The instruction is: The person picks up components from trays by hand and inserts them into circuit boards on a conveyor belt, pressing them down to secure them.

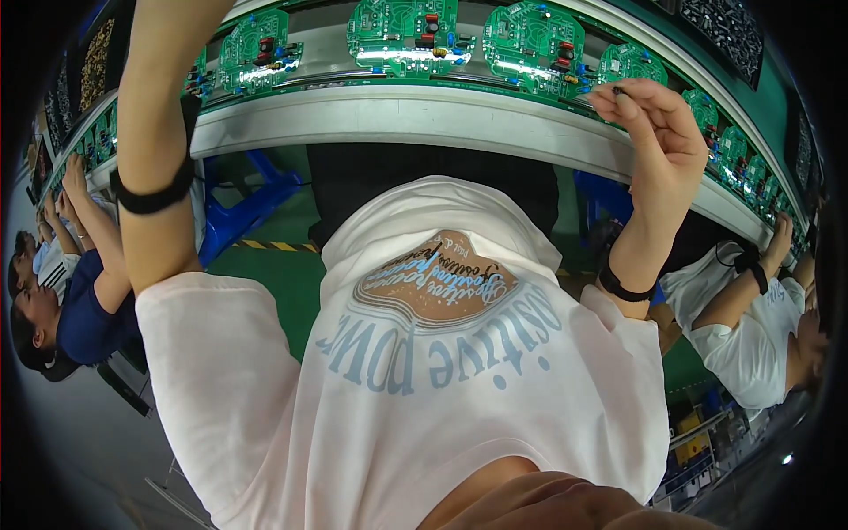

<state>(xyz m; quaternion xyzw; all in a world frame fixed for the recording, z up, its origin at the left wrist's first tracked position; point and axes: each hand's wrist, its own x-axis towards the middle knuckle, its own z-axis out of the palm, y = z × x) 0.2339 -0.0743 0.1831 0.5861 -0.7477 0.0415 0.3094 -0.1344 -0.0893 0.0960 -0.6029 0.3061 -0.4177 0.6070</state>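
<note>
My right hand [658, 124] is raised at the near edge of the conveyor line, its thumb and fingertips pinched on a small dark electronic component [617, 90]. Just beyond the fingertips lies a green circuit board [534, 49] fitted with red, black and blue parts. Another green circuit board [402, 35] sits in the middle of the line, and a third circuit board [261, 44] is farther left. My left forearm [159, 97], with a black wristband, reaches up across the line. The left hand itself is beyond the top edge of the picture.
A pale metal rail [397, 115] runs along the line's near side. Dark trays of small parts [724, 31] stand beyond it at the right, with a tray of brassy parts [97, 53] at the left. Co-workers sit on both sides. A blue stool [252, 203] stands below the rail.
</note>
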